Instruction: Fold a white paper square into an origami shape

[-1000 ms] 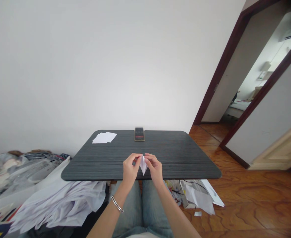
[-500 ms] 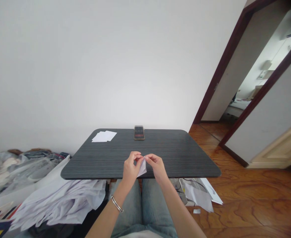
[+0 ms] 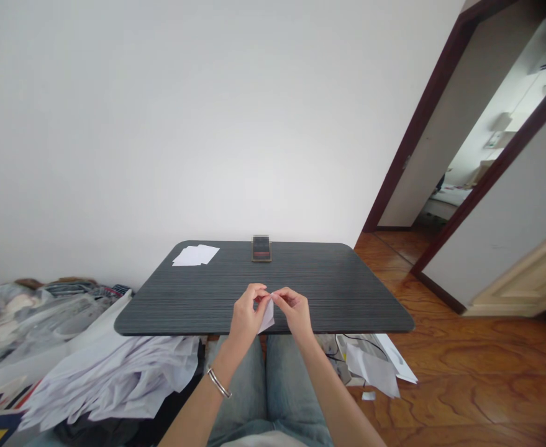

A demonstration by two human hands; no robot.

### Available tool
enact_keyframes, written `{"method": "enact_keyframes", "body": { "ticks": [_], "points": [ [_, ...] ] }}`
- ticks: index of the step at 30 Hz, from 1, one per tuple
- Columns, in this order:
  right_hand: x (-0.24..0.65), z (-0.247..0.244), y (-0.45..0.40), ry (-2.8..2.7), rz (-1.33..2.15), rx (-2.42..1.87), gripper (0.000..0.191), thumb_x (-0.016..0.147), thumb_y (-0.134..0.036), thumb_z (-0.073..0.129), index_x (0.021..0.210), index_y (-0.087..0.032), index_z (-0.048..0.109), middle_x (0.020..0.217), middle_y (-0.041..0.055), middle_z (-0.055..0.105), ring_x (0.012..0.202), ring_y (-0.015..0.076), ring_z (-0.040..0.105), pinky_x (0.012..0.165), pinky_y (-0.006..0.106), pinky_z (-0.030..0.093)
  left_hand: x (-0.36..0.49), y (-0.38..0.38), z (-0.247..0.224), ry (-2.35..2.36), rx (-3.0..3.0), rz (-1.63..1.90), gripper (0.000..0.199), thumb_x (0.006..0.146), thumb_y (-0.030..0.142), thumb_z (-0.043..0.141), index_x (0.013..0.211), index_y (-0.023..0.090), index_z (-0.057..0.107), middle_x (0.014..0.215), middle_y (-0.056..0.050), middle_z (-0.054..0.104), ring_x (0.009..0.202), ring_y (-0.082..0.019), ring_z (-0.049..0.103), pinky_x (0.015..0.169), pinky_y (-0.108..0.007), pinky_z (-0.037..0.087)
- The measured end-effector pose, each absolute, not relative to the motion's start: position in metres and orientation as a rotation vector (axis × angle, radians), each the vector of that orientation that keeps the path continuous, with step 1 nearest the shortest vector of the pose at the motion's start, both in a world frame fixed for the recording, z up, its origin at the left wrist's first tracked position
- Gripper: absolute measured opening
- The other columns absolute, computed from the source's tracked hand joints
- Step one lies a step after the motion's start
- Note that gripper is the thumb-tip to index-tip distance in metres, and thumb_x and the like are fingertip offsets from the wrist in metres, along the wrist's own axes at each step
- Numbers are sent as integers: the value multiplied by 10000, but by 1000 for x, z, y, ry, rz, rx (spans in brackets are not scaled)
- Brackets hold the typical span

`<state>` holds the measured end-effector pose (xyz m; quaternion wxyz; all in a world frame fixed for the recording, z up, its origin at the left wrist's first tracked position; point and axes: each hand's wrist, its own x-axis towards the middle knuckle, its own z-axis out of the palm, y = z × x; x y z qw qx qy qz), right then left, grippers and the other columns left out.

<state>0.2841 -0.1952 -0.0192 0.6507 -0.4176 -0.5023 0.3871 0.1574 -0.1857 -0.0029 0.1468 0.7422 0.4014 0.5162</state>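
Observation:
Above the near edge of the dark table [image 3: 198,304], my left hand [image 3: 246,312] pinches a small piece of white paper [image 3: 267,317] by its upper part. My right hand [image 3: 295,312] is closed on the same paper's top corner, thumb and forefinger meeting the left fingertips. The paper looks folded and hangs down between the two hands; part of it is hidden behind the left fingers. A silver bracelet [image 3: 219,383] circles my left wrist.
Several white paper sheets [image 3: 195,255] lie at the table's far left. A phone [image 3: 261,248] rests on a stand at the back edge, near the wall. Clothes and plastic bags [image 3: 63,316] are piled left of the table. Papers [image 3: 375,369] and cables lie below, on the right.
Both hands stay almost in place, still pinching the paper at its top. The view has shifted very slightly.

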Motion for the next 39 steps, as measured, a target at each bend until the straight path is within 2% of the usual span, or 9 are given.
{"method": "enact_keyframes", "body": {
  "ticks": [6,17,28,39],
  "points": [
    [284,-20,-198,-1241,698,-1007,129,736,-292,614,715,-172,655,661,12,613,620,142,529,608,253,419,158,-187,0,1131,2163,1493,151,818,195,507,969,200,495,738,5,666,647,-123,618,676,-245,481],
    [287,-18,-196,-1198,878,-946,113,700,-291,661,693,-179,651,662,7,630,627,146,558,618,259,426,157,-185,-1,1133,2116,1461,177,825,186,508,1000,203,491,766,4,682,698,-125,639,720,-245,473],
    [284,-21,-194,-1155,828,-988,127,690,-300,660,695,-176,632,653,11,627,602,147,559,586,256,428,159,-187,3,1114,2074,1473,162,813,177,514,973,202,517,763,1,686,681,-129,646,696,-243,484],
    [279,-29,-191,-1185,936,-927,116,681,-281,664,739,-181,663,696,18,661,639,153,576,606,261,437,157,-184,-1,1123,1924,1572,120,798,193,544,916,189,568,804,-21,671,703,-133,644,685,-247,508]
  ]
}}
